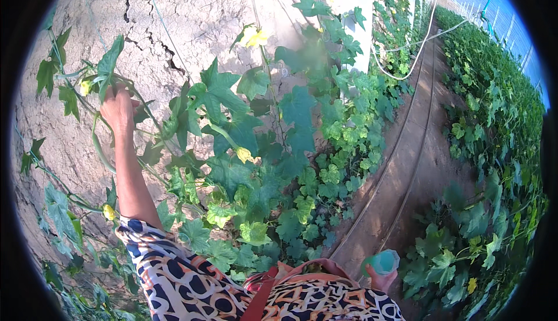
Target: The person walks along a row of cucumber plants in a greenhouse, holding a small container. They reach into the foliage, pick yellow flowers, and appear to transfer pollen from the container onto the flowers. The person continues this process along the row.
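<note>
My left hand (118, 108) is raised at the upper left among climbing vine stems, its fingers at the base of a large green leaf (110, 61); the fingertips are partly hidden. A yellow flower (85, 87) is just left of it, and a long slender green fruit (101, 151) hangs below, beside my forearm. Low at the right, my right hand (382, 278) holds a translucent green plastic cup (384, 262). Between the hands grow lobed leaves, a young fruit (224, 136) with a withered yellow blossom at its tip, and an open yellow flower (253, 36).
A cracked earthen wall (209, 11) stands behind the vines, with thin strings running up it. Two narrow rails (403, 142) run along the dirt path at right. A white hose (403, 78) loops above the path. Dense foliage (501, 116) lines its far side.
</note>
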Tool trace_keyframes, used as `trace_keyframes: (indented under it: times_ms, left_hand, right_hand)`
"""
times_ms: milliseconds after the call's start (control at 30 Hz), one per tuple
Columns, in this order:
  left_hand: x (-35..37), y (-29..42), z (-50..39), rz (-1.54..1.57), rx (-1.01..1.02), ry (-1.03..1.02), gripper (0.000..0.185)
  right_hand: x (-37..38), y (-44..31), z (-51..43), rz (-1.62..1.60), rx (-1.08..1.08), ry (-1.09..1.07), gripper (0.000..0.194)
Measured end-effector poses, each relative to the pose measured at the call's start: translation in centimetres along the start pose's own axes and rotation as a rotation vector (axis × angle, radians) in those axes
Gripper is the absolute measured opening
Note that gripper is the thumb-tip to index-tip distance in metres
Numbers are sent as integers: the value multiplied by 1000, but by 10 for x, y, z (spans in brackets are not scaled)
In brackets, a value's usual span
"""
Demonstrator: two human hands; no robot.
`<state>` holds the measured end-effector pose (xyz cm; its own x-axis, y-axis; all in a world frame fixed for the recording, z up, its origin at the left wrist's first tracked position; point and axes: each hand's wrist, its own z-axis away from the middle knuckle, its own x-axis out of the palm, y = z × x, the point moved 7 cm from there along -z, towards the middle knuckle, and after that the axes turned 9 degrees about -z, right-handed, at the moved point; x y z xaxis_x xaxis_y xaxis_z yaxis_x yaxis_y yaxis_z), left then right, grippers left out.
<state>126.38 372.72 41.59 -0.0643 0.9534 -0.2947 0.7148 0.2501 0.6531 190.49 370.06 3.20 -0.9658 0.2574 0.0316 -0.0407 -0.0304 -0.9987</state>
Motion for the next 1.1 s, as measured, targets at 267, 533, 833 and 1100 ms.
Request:
trace_keyframes:
  times_ms: [267, 533, 833, 1100]
  left_hand:
    - [14, -24, 23, 639, -403, -36, 35]
    - [23, -4, 139, 660, -140, -157, 19]
    - [100, 9, 611, 505, -676, -1988, 26]
    - [91, -2, 757, 548, -896, -2256, 28]
  right_hand:
    - [0, -2, 0, -52, 24, 9, 47]
    - [-19, 0, -6, -60, 6, -9, 53]
    - [-58, -9, -20, 10, 3, 8, 55]
    - [-118, 0, -37, -122, 32, 49, 53]
